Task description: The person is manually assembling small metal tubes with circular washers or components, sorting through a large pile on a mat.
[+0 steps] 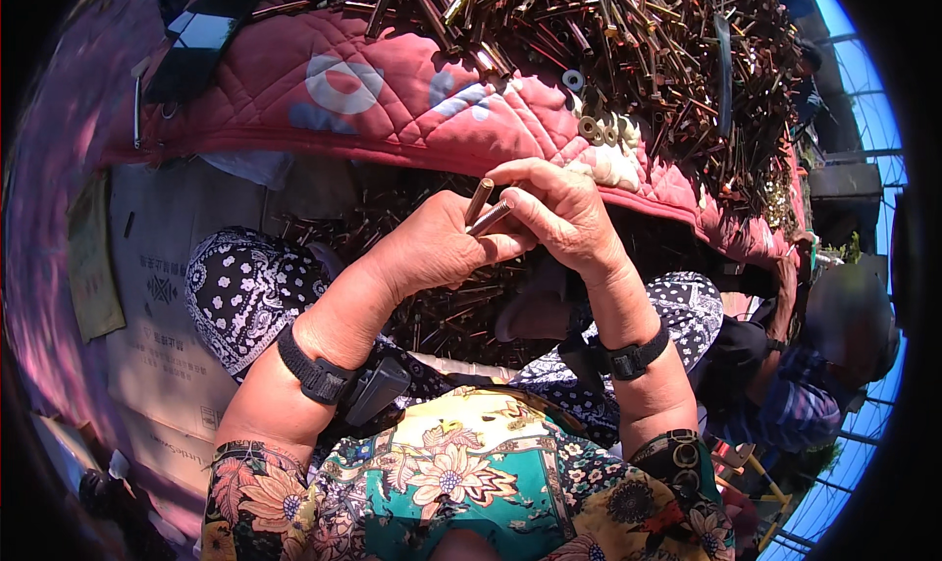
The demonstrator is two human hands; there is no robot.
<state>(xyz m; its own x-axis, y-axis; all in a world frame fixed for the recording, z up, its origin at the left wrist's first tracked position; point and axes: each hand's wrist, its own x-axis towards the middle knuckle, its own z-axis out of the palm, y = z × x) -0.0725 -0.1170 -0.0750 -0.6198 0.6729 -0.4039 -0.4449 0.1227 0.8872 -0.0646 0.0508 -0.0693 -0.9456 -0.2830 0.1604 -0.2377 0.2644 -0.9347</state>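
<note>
My left hand (432, 242) is closed around two short metal rods in front of my lap. One smooth-looking bronze rod (479, 201) sticks up from its fingers. Beside it slants a threaded rod (492, 218), its tip at my right thumb. My right hand (564, 213) meets the left from the other side, thumb and forefinger bent in a pinch at the rod ends. Whether these rods have bolt heads is hidden by the fingers. Beyond both hands a large heap of similar metal rods (628, 41) lies on a red quilted cloth (412, 100).
Pale rings (589, 127) and a cream-coloured bundle (616, 167) rest near the cloth's edge. More rods (456, 316) lie below, between my knees. Flattened cardboard (162, 296) covers the ground at left. Another person (795, 394) sits close on the right. A dark tablet-like object (211, 26) lies at upper left.
</note>
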